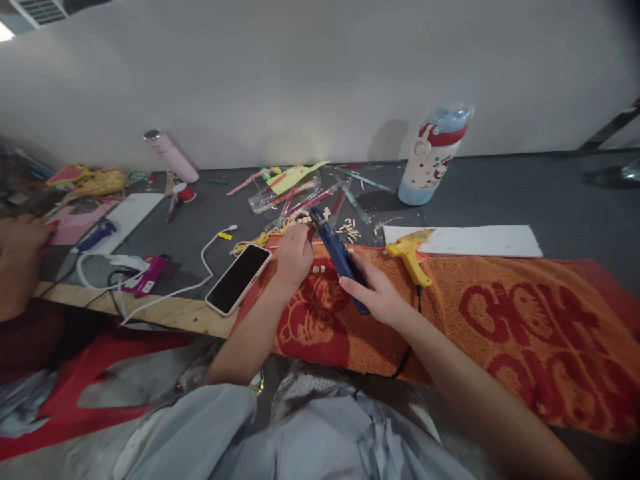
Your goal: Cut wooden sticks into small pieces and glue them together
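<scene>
The right hand (379,292) grips a long blue tool (334,245), but I can't tell if the curled left hand (295,252) holds anything.

Gripping a blue tool (336,249) in the right hand (376,291) above an orange towel (443,333), with the left hand (295,255) near the tool's upper end.

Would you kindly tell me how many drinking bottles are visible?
2: the pink bottle, back left, and the blue-and-white bottle, back right. A clear object, cut off at the right edge, may be another.
</scene>
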`<state>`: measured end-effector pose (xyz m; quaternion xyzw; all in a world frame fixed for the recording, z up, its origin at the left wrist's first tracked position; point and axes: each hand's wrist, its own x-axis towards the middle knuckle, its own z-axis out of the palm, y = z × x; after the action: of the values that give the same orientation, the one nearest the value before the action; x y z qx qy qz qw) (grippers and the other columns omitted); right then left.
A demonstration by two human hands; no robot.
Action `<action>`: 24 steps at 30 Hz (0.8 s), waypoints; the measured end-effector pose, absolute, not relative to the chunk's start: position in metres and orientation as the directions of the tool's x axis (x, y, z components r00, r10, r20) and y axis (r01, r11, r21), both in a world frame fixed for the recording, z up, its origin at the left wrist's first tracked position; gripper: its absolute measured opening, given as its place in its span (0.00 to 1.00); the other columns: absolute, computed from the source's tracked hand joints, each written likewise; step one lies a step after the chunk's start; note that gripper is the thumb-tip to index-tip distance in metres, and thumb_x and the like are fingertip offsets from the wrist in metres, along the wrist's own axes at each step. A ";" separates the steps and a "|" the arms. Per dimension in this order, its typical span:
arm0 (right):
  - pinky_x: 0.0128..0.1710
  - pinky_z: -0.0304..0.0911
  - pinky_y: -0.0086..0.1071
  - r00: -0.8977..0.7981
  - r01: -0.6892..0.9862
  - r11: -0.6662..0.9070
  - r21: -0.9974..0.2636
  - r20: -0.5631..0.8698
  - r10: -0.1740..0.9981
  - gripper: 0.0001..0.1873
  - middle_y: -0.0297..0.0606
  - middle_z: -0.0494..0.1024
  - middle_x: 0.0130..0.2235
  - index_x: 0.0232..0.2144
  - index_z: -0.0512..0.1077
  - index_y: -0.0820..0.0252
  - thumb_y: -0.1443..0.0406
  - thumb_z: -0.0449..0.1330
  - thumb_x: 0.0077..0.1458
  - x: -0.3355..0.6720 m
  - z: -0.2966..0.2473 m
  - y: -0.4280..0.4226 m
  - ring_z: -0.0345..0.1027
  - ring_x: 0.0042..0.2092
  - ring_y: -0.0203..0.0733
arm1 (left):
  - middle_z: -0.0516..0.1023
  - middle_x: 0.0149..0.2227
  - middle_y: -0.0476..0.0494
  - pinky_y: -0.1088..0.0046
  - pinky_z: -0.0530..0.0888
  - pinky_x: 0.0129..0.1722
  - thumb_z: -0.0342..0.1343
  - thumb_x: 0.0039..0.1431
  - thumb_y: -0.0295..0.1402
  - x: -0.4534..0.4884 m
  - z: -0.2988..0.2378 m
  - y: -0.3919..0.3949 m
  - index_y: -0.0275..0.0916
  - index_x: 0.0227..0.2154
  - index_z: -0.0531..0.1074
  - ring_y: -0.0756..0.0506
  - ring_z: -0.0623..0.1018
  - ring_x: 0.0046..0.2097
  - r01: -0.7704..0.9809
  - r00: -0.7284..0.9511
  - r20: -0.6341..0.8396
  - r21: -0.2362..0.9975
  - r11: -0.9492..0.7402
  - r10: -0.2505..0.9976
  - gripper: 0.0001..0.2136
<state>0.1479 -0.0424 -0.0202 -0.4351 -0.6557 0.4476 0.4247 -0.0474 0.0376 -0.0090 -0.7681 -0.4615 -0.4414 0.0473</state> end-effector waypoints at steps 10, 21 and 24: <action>0.56 0.63 0.50 -0.297 0.226 0.280 -0.933 0.208 0.932 0.31 0.49 0.73 0.56 0.57 0.65 0.59 0.47 0.56 0.58 0.154 -0.011 -0.041 0.67 0.57 0.57 | 0.78 0.30 0.46 0.72 0.73 0.38 0.46 0.53 0.23 -0.050 0.013 0.030 0.39 0.29 0.71 0.47 0.77 0.34 0.689 0.153 0.625 0.487 -0.536 0.765 0.09; 0.57 0.62 0.51 -0.297 0.265 0.284 -0.921 0.202 0.933 0.34 0.50 0.73 0.56 0.58 0.64 0.59 0.45 0.56 0.57 0.158 -0.005 -0.038 0.67 0.57 0.59 | 0.80 0.29 0.47 0.72 0.74 0.37 0.48 0.54 0.25 -0.051 0.033 0.029 0.39 0.27 0.74 0.47 0.77 0.32 0.605 0.163 0.447 0.659 -0.447 0.880 0.09; 0.57 0.62 0.51 -0.301 0.257 0.272 -0.927 0.190 0.934 0.35 0.50 0.73 0.56 0.59 0.62 0.60 0.45 0.56 0.57 0.159 -0.007 -0.038 0.67 0.57 0.58 | 0.81 0.28 0.47 0.72 0.74 0.36 0.49 0.55 0.25 -0.052 0.036 0.029 0.39 0.27 0.75 0.47 0.78 0.32 0.602 0.178 0.425 0.666 -0.440 0.887 0.10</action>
<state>0.1589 -0.0382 -0.0073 -0.4328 -0.6884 0.4205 0.4024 -0.0524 0.0288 0.0355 -0.7467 -0.4988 -0.4029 -0.1768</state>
